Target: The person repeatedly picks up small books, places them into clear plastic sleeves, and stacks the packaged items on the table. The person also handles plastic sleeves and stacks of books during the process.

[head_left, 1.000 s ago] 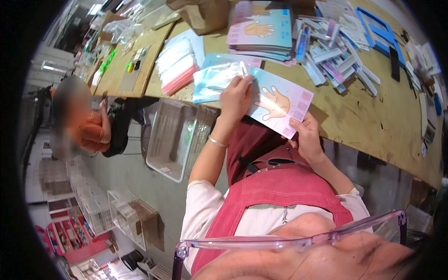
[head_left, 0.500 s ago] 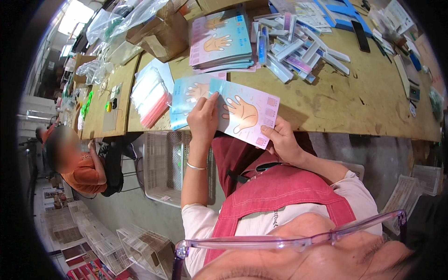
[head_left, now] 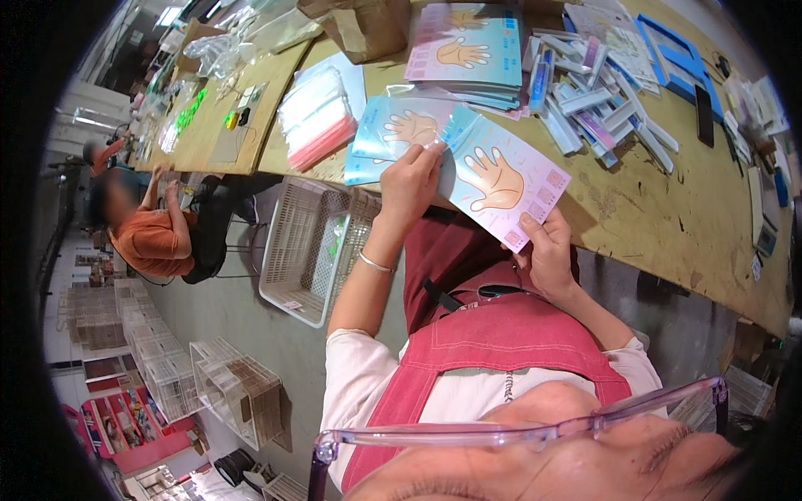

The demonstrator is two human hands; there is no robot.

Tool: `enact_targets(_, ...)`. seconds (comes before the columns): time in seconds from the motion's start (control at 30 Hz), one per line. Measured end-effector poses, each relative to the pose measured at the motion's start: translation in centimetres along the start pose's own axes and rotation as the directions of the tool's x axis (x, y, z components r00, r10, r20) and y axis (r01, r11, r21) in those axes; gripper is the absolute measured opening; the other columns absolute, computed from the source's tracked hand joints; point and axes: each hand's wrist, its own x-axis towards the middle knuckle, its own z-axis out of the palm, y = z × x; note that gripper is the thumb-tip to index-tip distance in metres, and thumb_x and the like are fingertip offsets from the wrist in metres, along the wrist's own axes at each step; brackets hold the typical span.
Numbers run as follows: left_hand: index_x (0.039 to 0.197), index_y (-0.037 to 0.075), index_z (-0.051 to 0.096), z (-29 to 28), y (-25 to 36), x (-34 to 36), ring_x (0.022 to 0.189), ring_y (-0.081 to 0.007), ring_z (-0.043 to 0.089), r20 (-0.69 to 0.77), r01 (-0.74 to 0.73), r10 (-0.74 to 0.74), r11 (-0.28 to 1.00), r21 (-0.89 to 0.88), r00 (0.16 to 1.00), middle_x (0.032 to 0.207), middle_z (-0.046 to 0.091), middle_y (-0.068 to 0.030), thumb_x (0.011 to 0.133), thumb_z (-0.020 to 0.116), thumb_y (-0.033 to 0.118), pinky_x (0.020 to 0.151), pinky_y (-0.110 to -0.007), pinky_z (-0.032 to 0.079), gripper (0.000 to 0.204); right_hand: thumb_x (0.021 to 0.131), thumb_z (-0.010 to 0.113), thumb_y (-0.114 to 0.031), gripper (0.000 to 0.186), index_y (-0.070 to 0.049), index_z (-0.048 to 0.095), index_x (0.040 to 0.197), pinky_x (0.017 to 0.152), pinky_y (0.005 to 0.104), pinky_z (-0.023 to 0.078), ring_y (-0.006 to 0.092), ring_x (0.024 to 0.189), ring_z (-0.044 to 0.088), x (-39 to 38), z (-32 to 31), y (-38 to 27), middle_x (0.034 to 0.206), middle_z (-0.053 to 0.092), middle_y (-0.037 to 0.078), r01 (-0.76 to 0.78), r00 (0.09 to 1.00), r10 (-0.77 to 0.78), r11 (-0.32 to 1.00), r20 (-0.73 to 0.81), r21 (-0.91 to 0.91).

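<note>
A folded printed card (head_left: 497,179) with cartoon palms on it is held open over the table's near edge, its blue panel on the left and its pink panel on the right. My left hand (head_left: 409,184) has its fingers closed at the fold. Clear glossy plastic (head_left: 426,96) lies across the blue panel; whether the card is inside it I cannot tell. My right hand (head_left: 549,250) pinches the pink panel's lower right corner, thumb on top. Beyond the card is a stack of similar cards (head_left: 462,71). Left of it lies a pile of clear bags with pinkish-red edges (head_left: 317,117).
White and purple narrow boxes (head_left: 597,108) are heaped at the right, near a blue frame (head_left: 672,58) and a black phone (head_left: 704,117). A brown carton (head_left: 359,29) stands at the back. Below the table sits a white basket (head_left: 292,242). Another person (head_left: 150,234) sits at left.
The view has shifted and turned, so table items appear farther right. My left fingers have curled in at the fold, and more of a blue sheet shows beneath the left panel.
</note>
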Motion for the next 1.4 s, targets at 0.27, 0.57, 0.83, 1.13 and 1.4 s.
enact_targets(0.27,0.113,0.013,0.076,-0.4,3.4,-0.6,0.066,-0.0299,0.068,0.064,-0.062,0.069,0.992,-0.111,0.996,0.08,0.065,-0.0089,0.088,0.071,0.006,0.057,-0.04,0.055,0.027,0.109,0.053,-0.007,0.018,0.0,0.058,0.125,0.041,0.0222,0.039,0.0072,0.052,0.052,0.8,-0.3,1.1,0.083,0.067,0.005,0.025,0.998,-0.02,0.997,0.064,-0.077)
enact_targets(0.57,0.11,0.011,0.074,0.0,7.8,-1.8,0.068,-0.0292,0.068,0.132,-0.081,0.111,0.973,-0.217,0.985,0.08,0.063,-0.0082,0.082,0.073,0.005,0.058,-0.04,0.054,0.028,0.11,0.048,-0.007,0.026,-0.002,0.056,0.135,0.059,0.0268,0.053,0.0095,0.078,0.063,4.4,-0.4,3.0,0.1,0.066,0.005,-0.196,0.96,0.25,0.921,0.127,-0.336)
enact_targets(0.83,0.107,0.006,0.074,0.1,6.9,-0.5,0.067,-0.0301,0.067,0.078,-0.165,0.187,0.959,-0.232,0.979,0.081,0.065,-0.0115,0.087,0.073,-0.001,0.059,-0.04,0.053,0.022,0.11,0.057,-0.015,0.018,-0.002,0.069,0.112,0.047,0.0242,0.048,0.0077,0.073,0.065,5.4,0.8,2.5,0.098,0.073,0.004,-0.064,0.975,0.108,0.974,0.196,-0.219)
enact_targets(1.13,0.105,0.004,0.073,0.6,5.4,-0.5,0.071,-0.0283,0.068,0.024,-0.174,0.189,0.944,-0.28,0.982,0.083,0.066,-0.0122,0.088,0.075,0.0,0.061,-0.038,0.054,0.017,0.106,0.066,-0.017,0.016,-0.003,0.066,0.112,0.048,0.0259,0.047,0.0113,0.058,0.063,6.6,0.3,2.9,0.087,0.073,0.007,-0.157,0.975,0.176,0.978,0.139,-0.136)
enact_targets(1.4,0.103,0.003,0.073,0.4,5.1,-0.8,0.075,-0.0301,0.067,-0.012,-0.123,0.125,0.949,-0.289,0.992,0.085,0.065,-0.0124,0.086,0.076,-0.002,0.064,-0.04,0.053,0.018,0.103,0.07,-0.016,0.017,-0.007,0.066,0.116,0.05,0.0235,0.047,0.0101,0.062,0.064,6.9,0.2,2.1,0.09,0.072,0.002,-0.194,0.978,0.184,0.974,0.097,0.119)
